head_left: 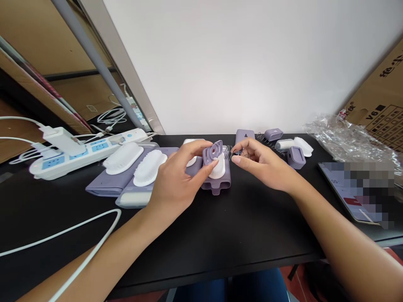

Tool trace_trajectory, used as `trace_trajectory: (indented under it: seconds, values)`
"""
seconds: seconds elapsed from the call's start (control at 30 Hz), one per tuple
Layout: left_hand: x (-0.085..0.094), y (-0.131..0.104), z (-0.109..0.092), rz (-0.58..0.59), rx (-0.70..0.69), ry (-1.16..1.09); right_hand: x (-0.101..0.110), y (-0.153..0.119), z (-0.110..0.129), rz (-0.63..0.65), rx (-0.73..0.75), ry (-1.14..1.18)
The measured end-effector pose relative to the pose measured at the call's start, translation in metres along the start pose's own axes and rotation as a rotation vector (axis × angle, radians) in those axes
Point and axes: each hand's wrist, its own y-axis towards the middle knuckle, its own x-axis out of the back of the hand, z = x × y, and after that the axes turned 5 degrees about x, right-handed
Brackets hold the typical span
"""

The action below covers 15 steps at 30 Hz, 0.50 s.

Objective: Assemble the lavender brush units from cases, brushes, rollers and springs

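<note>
My left hand [179, 176] pinches a small purple plastic part [213, 152] with a round hole in its middle, tilted up above the table. Close to its right, my right hand [260, 161] has thumb and forefinger curled in around a thin metal spring [228, 152], whose coils reach toward the purple part. Behind and below them, a white bristled brush head [218, 170] lies on a purple folded piece [215, 183]. More loose springs [260, 136] lie partly hidden behind my right hand.
To the left are white brush heads [150, 167] on purple pieces [108, 180], a power strip [94, 149] and a white cable [116, 222]. Purple housings [296, 157], a tablet [349, 193], crumpled plastic wrap [343, 136] and a cardboard box [378, 105] are on the right.
</note>
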Motion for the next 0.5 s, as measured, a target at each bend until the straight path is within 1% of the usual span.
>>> trace_trajectory:
  seconds: [0.2,0.37,0.5]
  values:
    - [0.0016,-0.0012,-0.0024,0.097,0.019,0.015,-0.0042,-0.0019,0.0063,0.056,0.044,-0.094]
    - [0.0025,-0.0019,0.0001,0.115,-0.024,0.081,-0.006,-0.0024,0.0068,0.06,0.042,-0.147]
    - [0.0025,-0.0034,-0.0007,0.118,-0.053,0.124,-0.0064,-0.0022,0.0064,0.063,0.018,-0.14]
